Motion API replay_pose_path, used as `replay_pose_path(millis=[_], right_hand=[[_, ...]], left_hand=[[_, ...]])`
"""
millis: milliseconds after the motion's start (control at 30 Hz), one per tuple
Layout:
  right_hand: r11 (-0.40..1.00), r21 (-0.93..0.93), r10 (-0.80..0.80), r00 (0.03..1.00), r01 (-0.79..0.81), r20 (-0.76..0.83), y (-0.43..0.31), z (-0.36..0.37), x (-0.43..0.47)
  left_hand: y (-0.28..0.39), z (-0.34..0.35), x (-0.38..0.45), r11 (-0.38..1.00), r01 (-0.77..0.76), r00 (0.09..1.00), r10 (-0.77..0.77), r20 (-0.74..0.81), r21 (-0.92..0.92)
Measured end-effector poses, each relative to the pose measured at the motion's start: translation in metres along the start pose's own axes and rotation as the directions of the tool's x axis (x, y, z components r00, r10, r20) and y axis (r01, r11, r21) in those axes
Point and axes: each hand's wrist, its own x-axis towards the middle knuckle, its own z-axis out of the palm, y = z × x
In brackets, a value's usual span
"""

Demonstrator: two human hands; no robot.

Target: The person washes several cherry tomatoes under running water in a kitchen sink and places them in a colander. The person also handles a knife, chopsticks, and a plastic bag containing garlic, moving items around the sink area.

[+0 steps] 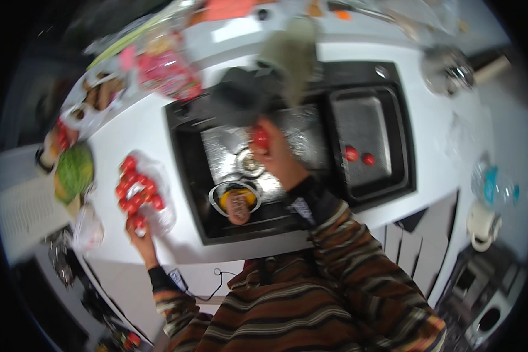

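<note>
My right hand (279,156) is above the left basin of a black double sink (186,176), its fingers wrapped around a red tomato (261,137). To the left, on the white countertop (189,253), several red tomatoes (135,200) lie on a clear plastic bag (165,215). My left hand (141,243) has its fingers around a tomato (138,221) at the near end of that pile. Two more tomatoes, a larger one (351,153) and a smaller one (368,159), sit in the metal tray (365,119) in the right basin.
Behind my right hand, the blurred grey faucet (242,94) and a greenish cloth (290,48) rise over the sink. A handled strainer basket (213,202) stands in the left basin. A watermelon (74,171) lies far left, with bagged food (167,72) behind. At right is a metal pot (446,70).
</note>
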Motion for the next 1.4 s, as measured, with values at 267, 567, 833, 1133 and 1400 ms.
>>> replay_pose_path(millis=[267,567,833,1133,1400], right_hand=[[-0.649,-0.695,-0.151,0.843,0.309,0.516,0.013,0.006,-0.031],[-0.61,-0.778,-0.622,0.699,-0.15,0.353,-0.098,-0.039,-0.153],[-0.416,-0.719,-0.682,0.714,-0.557,-0.158,-0.163,-0.11,-0.15],[0.035,-0.945,-0.482,0.834,0.325,0.269,-0.065,-0.004,-0.088],[0.116,-0.967,-0.25,0.949,0.228,0.194,-0.014,0.015,-0.006]], left_hand=[[0.137,0.02,0.003,-0.145,0.366,0.879,-0.269,0.393,-0.919],[0.329,0.202,0.016,-0.521,0.808,0.498,0.357,0.791,-0.274],[0.336,0.249,0.032,-0.202,0.941,0.328,0.342,0.881,-0.272],[0.339,0.23,0.02,0.123,0.887,0.419,0.193,0.887,-0.446],[0.32,0.225,0.013,0.487,0.722,0.587,-0.057,0.807,-0.491]])
